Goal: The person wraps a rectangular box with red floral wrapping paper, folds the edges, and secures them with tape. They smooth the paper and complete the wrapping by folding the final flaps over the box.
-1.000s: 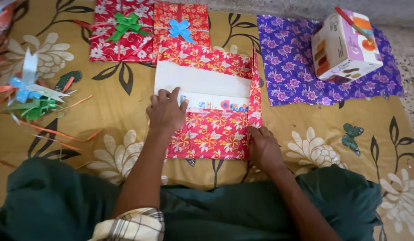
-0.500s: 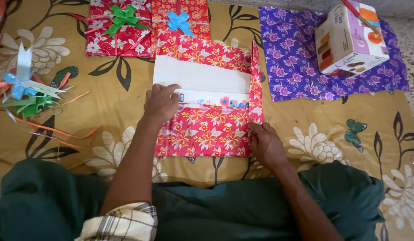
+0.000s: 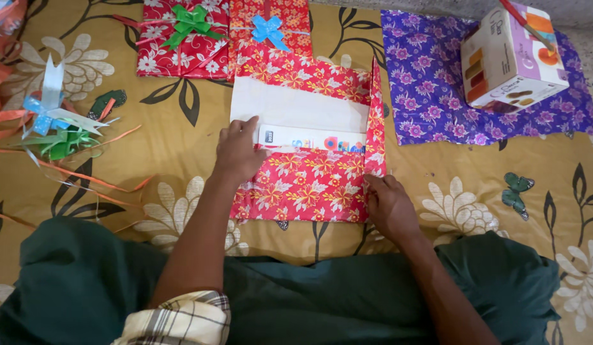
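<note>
Head view: left hand (image 3: 237, 152) presses flat on red floral wrapping paper (image 3: 303, 185) folded over a box (image 3: 309, 138); right hand (image 3: 389, 206) pinches its right corner.

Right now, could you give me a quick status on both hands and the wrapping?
Left hand flat on red floral wrapping paper, at the box edge. Right hand pinching the paper's lower right corner. Nothing obstructing.
</note>
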